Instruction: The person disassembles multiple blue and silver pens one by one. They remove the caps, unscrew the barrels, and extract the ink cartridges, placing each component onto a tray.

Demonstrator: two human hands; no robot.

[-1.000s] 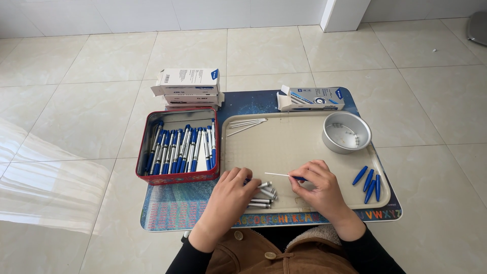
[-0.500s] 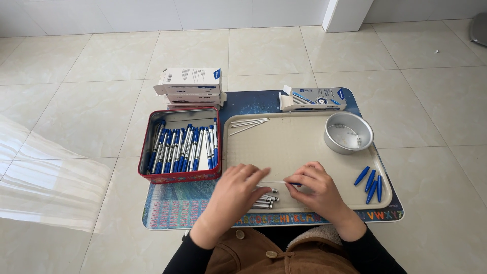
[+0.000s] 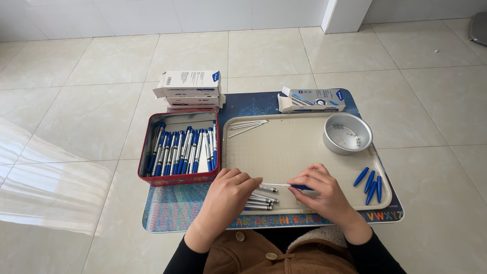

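My left hand (image 3: 226, 197) and my right hand (image 3: 321, 192) meet over the near edge of a beige tray (image 3: 289, 152). Between them runs a thin white pen refill (image 3: 276, 184); the left fingertips pinch one end, the right fingers hold the blue end piece (image 3: 301, 187). Just under my hands lies a small pile of silver pen barrels (image 3: 259, 202). Several blue pen caps (image 3: 370, 181) lie on the tray to the right of my right hand.
A red tin (image 3: 178, 178) full of blue and silver pens stands left of the tray. A round metal bowl (image 3: 348, 134) sits at the tray's far right, loose white refills (image 3: 246, 125) at its far left. Stacked white boxes (image 3: 188, 86) and another box (image 3: 310, 100) lie behind, on a blue mat (image 3: 177, 213).
Both hands have drawn slightly toward me along the tray's near edge, still with the refill stretched between them.
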